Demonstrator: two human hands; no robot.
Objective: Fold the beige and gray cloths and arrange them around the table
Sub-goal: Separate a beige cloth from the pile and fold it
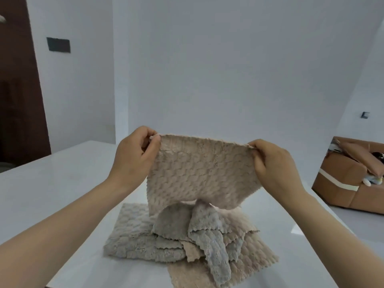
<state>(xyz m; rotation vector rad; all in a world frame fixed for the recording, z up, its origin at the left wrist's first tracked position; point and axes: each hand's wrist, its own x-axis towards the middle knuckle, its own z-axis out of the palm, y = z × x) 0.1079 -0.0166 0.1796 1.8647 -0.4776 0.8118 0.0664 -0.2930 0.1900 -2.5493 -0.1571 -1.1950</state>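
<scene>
1. A beige cloth point(201, 171) hangs in the air above the worktop point(52, 183), held up by its two top corners and stretched nearly flat, its top edge running level between the hands.
2. The left hand point(133, 156) has its fingers point(152, 140) pinched on the cloth's top left corner; the right hand point(274, 165) has its fingers point(256, 148) pinched on the top right corner.
3. The cloth's lower edge curls just above a loose pile of cloths point(187, 238) lying on the worktop; whether it touches the pile cannot be told.
4. In the pile, gray cloths point(209, 231) with zigzag edges lie crumpled on top, a pale one point(131, 229) spreads flat to the left, and a beige one point(249, 258) sticks out at the lower right.
5. The worktop is bare to the left of the pile and beyond it up to the far edge by the white wall point(228, 69).
6. To the right, the worktop's edge runs diagonally, and past it sits a brown sofa point(349, 179) with things on it.
7. A dark door point(18, 90) stands at the far left.
</scene>
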